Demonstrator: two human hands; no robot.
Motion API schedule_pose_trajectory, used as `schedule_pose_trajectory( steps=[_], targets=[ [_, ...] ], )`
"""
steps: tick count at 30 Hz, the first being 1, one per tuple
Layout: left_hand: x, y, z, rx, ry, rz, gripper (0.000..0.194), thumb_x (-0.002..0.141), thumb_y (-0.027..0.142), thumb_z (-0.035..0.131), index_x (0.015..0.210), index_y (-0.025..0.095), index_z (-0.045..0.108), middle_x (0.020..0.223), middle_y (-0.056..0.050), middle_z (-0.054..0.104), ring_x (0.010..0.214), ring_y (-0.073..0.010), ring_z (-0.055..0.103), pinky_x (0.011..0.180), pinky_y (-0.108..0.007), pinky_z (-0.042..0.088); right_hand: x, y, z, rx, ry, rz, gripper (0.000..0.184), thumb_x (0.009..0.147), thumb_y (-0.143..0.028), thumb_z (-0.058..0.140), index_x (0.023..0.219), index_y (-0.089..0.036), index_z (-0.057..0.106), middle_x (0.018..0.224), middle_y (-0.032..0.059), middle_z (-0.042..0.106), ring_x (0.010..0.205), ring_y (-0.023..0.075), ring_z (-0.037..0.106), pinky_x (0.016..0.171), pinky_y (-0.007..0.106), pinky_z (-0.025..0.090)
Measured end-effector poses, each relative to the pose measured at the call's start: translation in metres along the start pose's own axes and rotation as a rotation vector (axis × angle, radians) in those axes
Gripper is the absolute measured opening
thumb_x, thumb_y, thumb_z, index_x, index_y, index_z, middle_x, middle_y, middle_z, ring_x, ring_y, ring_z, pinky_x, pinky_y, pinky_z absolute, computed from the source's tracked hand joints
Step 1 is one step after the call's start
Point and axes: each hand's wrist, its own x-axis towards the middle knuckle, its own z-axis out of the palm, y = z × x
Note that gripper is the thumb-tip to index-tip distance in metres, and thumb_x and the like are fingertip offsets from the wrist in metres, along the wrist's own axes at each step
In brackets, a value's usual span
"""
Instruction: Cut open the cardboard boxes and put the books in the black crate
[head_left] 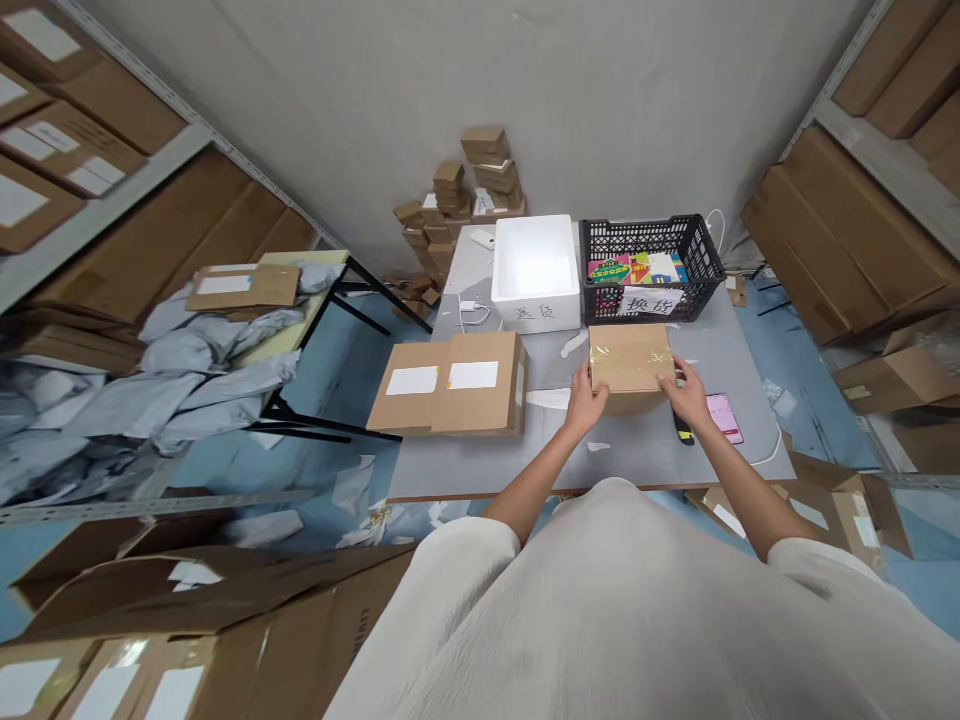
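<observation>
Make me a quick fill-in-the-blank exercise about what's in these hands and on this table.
1. The left hand and the ____ hand hold the taped box.
2. The crate is coloured ____.
3. The phone has a ____ screen.
4. Left of the taped box, ____ labelled boxes sit on the table.

Missing words: right; black; pink; two.
</observation>
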Motion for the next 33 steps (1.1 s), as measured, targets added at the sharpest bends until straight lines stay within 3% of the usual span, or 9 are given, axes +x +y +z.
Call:
schedule_pose_trajectory(
  steps=[3,6,10,15,20,22,25,29,33],
  targets=[
    [-0.001,0.002,-0.002,0.083,0.010,0.029,0.072,0.104,0.030,0.059,0.172,0.025,0.036,0.166,-0.019,0.050,0.157,-0.0349,0.048,0.128,-0.056,0.044,-0.004,-0.001,0.002,0.020,0.004,-0.011,0.081,0.083,-0.067,0.079,0.148,-0.021,0.069,0.148,0.0192,0.066,0.120,0.0326,0.067,0.107,0.053,0.059],
    [-0.001,0.017,-0.004,0.261,0.014,0.220,0.061,0.101,0.017,0.054,0.161,0.026,0.052,0.168,-0.017,0.049,0.160,-0.0346,0.044,0.129,-0.058,0.040,-0.003,-0.001,0.003,0.049,0.012,-0.005,0.082,0.081,-0.068,0.080,0.148,-0.021,0.069,0.148,0.0194,0.066,0.119,0.0318,0.067,0.105,0.052,0.060],
    [-0.004,0.039,-0.005,0.428,-0.179,0.450,0.062,0.093,0.000,0.048,0.146,0.028,0.066,0.151,-0.011,0.066,0.148,-0.0296,0.055,0.125,-0.051,0.043,-0.005,-0.006,0.005,0.072,0.040,-0.006,0.079,0.083,-0.070,0.078,0.146,-0.022,0.071,0.147,0.0190,0.067,0.118,0.0318,0.068,0.103,0.052,0.061],
    [-0.004,0.055,-0.003,0.465,-0.044,0.296,0.039,0.110,0.029,0.052,0.146,0.025,0.065,0.139,-0.016,0.068,0.137,-0.0363,0.059,0.121,-0.054,0.044,-0.011,-0.034,0.021,0.089,-0.025,-0.087,0.073,0.101,-0.079,0.051,0.142,-0.025,0.076,0.147,0.0169,0.070,0.136,0.0334,0.064,0.115,0.053,0.054],
    [0.003,0.058,-0.012,0.398,0.058,0.218,0.059,0.099,0.058,0.075,0.148,0.026,0.064,0.145,-0.017,0.064,0.140,-0.0419,0.055,0.122,-0.057,0.043,-0.007,-0.050,0.051,0.211,-0.244,-0.115,0.080,0.102,-0.088,0.041,0.138,-0.028,0.080,0.149,0.0108,0.073,0.137,0.0314,0.067,0.119,0.050,0.052],
    [0.006,0.052,-0.024,0.414,0.111,0.151,0.062,0.097,0.058,0.077,0.148,0.025,0.063,0.144,-0.019,0.063,0.141,-0.0436,0.054,0.123,-0.058,0.044,-0.004,-0.039,0.060,0.239,-0.288,-0.065,0.079,0.099,-0.089,0.047,0.134,-0.027,0.081,0.143,0.0112,0.077,0.135,0.0327,0.068,0.118,0.051,0.053],
    [0.007,0.037,-0.048,0.417,0.159,0.076,0.057,0.101,0.051,0.072,0.149,0.023,0.061,0.144,-0.019,0.063,0.141,-0.0432,0.056,0.121,-0.058,0.046,-0.002,-0.007,0.067,0.123,-0.192,0.073,0.075,0.089,-0.084,0.063,0.132,-0.025,0.079,0.141,0.0135,0.077,0.135,0.0354,0.067,0.119,0.055,0.052],
    [0.006,0.017,-0.075,0.378,0.199,0.036,0.053,0.103,0.047,0.067,0.150,0.023,0.061,0.147,-0.019,0.062,0.141,-0.0419,0.060,0.120,-0.056,0.048,-0.009,0.028,0.076,0.012,-0.157,0.282,0.080,0.081,-0.066,0.077,0.149,-0.025,0.066,0.137,0.0165,0.075,0.120,0.0337,0.074,0.104,0.050,0.061],
    [0.006,0.001,-0.088,0.327,0.253,-0.027,0.053,0.105,0.046,0.061,0.152,0.022,0.060,0.147,-0.019,0.062,0.140,-0.0403,0.063,0.120,-0.056,0.050,-0.014,0.033,0.087,0.035,-0.195,0.273,0.087,0.082,-0.059,0.076,0.158,-0.023,0.055,0.127,0.0137,0.077,0.106,0.0285,0.076,0.092,0.042,0.064]
  ],
)
